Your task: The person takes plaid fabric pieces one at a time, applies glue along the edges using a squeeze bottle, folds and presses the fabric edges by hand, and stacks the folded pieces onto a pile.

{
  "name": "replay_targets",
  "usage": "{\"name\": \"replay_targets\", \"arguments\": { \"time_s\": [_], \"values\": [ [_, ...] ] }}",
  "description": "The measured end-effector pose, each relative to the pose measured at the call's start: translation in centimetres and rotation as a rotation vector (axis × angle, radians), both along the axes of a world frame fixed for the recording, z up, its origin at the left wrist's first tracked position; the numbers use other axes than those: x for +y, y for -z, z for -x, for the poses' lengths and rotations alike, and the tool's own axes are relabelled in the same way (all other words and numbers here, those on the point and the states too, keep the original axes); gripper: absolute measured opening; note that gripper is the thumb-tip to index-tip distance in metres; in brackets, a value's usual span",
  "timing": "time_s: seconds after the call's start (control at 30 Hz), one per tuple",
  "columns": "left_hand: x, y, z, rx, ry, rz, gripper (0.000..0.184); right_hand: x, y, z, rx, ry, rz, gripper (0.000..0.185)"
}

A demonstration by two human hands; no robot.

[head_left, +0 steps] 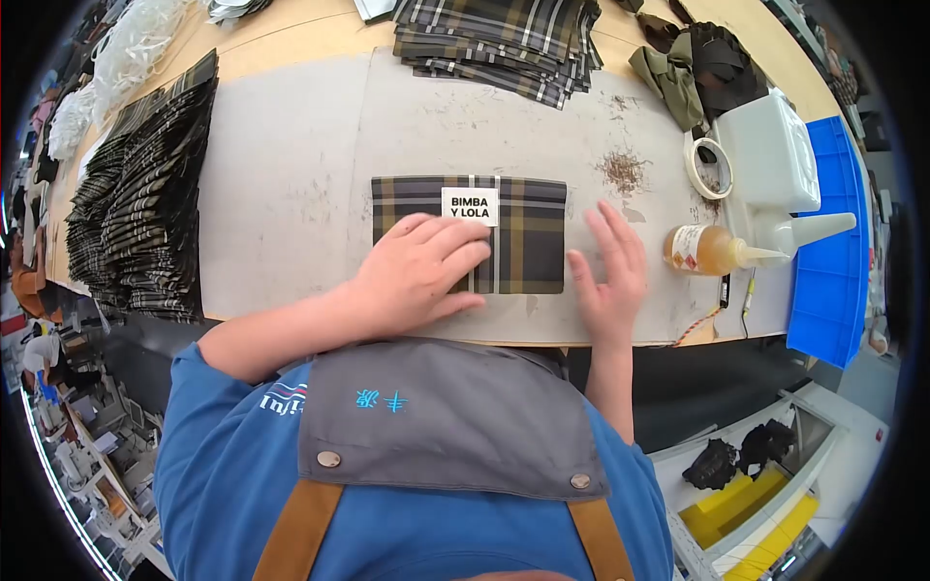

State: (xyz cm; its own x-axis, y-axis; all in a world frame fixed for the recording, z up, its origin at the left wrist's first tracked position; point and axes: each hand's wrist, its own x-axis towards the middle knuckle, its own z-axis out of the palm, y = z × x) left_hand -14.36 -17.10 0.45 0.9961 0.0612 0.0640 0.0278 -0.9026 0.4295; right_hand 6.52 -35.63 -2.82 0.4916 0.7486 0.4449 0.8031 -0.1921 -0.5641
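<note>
A dark plaid fabric piece lies flat on the grey work surface in front of me. Near its top edge is a white label reading "BIMBA Y LOLA". My left hand rests on the left part of the fabric, palm down, its fingertips just below and at the label's lower edge; the fingers are extended and slightly bent. Just right of the fabric, my right hand is held with thumb and fingers apart and nothing between them.
Plaid stacks stand at left and top. On the right are a tape roll, a white container, an amber bottle, a blue tray and dark fabric scraps. Co-workers are at far left.
</note>
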Motion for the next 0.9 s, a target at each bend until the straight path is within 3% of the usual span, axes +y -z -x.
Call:
{"name": "replay_targets", "arguments": {
  "time_s": [0.07,0.1,0.4,0.5,0.6,0.67,0.8,0.9],
  "values": [
    [-0.1,0.8,-0.7,-0.131,-0.088,-0.023,0.056,0.2,-0.1,0.3,-0.076,-0.06,0.086,0.038],
    [-0.2,1.0,-1.1,-0.065,-0.076,-0.023,0.068,0.4,-0.1,0.4,-0.153,-0.12,0.166,0.037],
    [-0.5,4.0,-1.6,0.027,-0.068,-0.069,0.08,0.7,0.2,0.4,-0.192,-0.098,0.263,0.03],
    [0.5,3.6,0.2,0.077,-0.331,-0.085,0.085,0.6,0.0,0.6,-0.207,-0.089,0.27,0.03],
    [1.2,3.7,1.6,0.11,-0.417,-0.144,0.086,0.6,-0.2,0.4,-0.217,-0.092,0.302,0.032],
    [1.1,3.6,1.5,0.097,-0.409,-0.125,0.086,2.1,-1.5,1.7,-0.276,-0.076,0.32,0.047],
    [1.2,3.7,1.4,0.071,-0.385,-0.119,0.084,6.2,-1.8,6.5,-0.142,-0.405,0.51,0.081],
    [1.4,3.9,2.1,0.143,-0.434,-0.165,0.077,7.0,-0.4,7.1,-0.143,-0.451,0.532,0.09]
  ]
}}
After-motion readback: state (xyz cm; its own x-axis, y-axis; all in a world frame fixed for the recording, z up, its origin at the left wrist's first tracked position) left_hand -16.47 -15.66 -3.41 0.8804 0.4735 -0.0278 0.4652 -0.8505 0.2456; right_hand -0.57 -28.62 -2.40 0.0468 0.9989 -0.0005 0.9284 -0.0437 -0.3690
